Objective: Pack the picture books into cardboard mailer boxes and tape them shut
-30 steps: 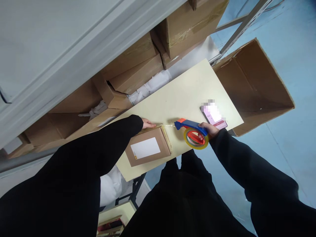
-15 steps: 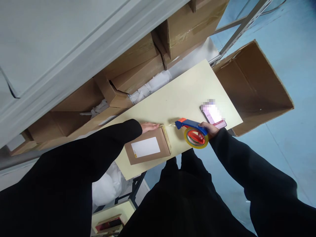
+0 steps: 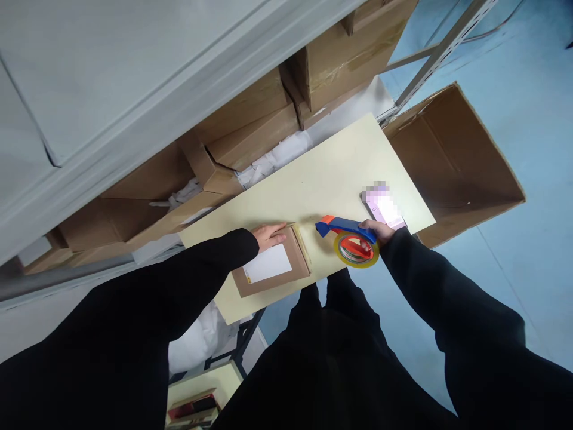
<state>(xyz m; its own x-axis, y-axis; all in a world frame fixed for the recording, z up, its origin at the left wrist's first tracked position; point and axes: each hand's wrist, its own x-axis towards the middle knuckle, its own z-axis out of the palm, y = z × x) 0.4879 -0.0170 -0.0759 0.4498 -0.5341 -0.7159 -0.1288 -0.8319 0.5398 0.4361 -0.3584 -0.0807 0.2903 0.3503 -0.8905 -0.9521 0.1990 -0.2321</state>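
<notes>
A small brown cardboard box (image 3: 297, 258) with a white label (image 3: 268, 264) lies on the cream tabletop (image 3: 331, 173). My left hand (image 3: 270, 235) rests on the box's top near its far edge, fingers stretched out, the thumb reaching onto the label. Tape runs along the box's right edge. To the right, my right hand (image 3: 378, 232) grips a tape dispenser (image 3: 344, 225), blue and orange with a roll of yellowish tape. The dispenser is held apart from the box, its head pointing left towards it. Beyond the right hand lies a phone (image 3: 384, 206) with a lit screen.
Open cardboard boxes (image 3: 250, 113) line a shelf behind the table, some with white paper inside. A large open carton (image 3: 461, 161) stands off the table's right end beside a metal rack post (image 3: 441, 54). White bags (image 3: 197, 340) sit below at left.
My left hand has shifted from the box's far edge onto its top. The tape strand seen between box and dispenser no longer shows. The right hand has hardly moved.
</notes>
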